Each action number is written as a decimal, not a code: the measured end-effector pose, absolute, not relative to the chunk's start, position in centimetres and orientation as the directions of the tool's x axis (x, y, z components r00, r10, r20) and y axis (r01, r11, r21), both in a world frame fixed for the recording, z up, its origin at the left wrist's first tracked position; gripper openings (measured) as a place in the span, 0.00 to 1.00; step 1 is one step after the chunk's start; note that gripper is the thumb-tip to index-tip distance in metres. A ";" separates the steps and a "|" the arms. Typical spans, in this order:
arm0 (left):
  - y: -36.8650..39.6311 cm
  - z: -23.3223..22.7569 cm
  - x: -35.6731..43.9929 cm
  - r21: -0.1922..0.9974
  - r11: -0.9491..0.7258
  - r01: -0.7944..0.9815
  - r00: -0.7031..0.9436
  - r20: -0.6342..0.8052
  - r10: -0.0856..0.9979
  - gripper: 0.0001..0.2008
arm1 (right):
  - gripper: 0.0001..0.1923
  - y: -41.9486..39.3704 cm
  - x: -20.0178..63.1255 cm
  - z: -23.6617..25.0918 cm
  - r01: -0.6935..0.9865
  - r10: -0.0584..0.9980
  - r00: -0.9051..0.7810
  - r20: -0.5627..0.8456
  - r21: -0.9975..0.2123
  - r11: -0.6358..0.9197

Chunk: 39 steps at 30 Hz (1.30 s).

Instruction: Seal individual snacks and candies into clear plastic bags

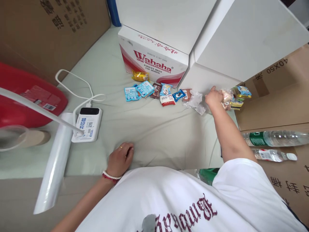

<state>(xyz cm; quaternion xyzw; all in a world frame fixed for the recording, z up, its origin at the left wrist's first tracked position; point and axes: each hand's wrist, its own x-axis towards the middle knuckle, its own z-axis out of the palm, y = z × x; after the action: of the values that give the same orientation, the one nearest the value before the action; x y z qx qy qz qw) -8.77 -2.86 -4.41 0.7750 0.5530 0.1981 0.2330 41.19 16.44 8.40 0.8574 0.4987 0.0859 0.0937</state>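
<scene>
My left hand [121, 157] rests on the cloth-covered table near its front edge, fingers curled into a loose fist, with nothing visible in it. Stretched out to the far right, my right hand [214, 96] is over the table beside a packaged snack [227, 96], one finger pointing away and the others bent toward the pack. Its fingertips are partly hidden. Just left of it lies a crumpled clear plastic wrapper [195, 101]. Further left, several small packets form a row, among them a blue packet [178, 95], a red-and-white packet [167, 100] and a light blue packet [145, 88].
A Wahaha water carton [154, 59] and white boxes [217, 74] stand behind the packets. Yellow-and-blue snack packs [241, 92] lie at the right edge. On the left are a power bank [88, 124] with a white cable, a plastic roll [54, 164] and a red container [31, 96].
</scene>
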 end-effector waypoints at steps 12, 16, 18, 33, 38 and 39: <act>-2.8 -4.5 -8.8 0.597 -0.300 0.744 0.307 0.093 0.947 0.14 | 0.18 18.5 36.5 7.1 0.870 0.870 0.491 0.040 -0.065 -0.488; -3.2 -4.1 -9.3 0.720 -0.249 0.648 0.271 0.088 0.959 0.14 | 0.13 17.3 35.0 4.7 0.838 0.846 0.532 0.006 -0.145 -0.526; -3.5 -3.7 -9.7 0.806 -0.132 0.577 0.186 0.028 0.982 0.14 | 0.15 15.3 33.7 4.4 0.860 0.856 0.492 0.156 -0.238 -0.451; 3.5 -0.5 1.1 0.970 0.238 0.048 0.313 -0.241 0.919 0.19 | 0.13 -2.4 18.2 0.5 0.128 0.962 0.224 -0.155 -0.974 -0.187; 3.3 -1.1 -1.0 0.946 0.323 0.030 0.372 -0.311 0.874 0.19 | 0.14 -2.1 20.6 0.8 0.050 0.947 0.149 -0.285 -0.954 -0.295; 3.2 -1.1 -1.6 0.944 0.330 0.017 0.386 -0.311 0.868 0.19 | 0.15 -2.1 20.9 0.9 0.041 0.945 0.124 -0.302 -0.950 -0.309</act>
<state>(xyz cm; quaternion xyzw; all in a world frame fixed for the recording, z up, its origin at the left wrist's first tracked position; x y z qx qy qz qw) -1.56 3.23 -1.08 0.4858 0.4559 0.3146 0.6762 20.89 -2.07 0.94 0.6146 0.4010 -0.5263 -0.4295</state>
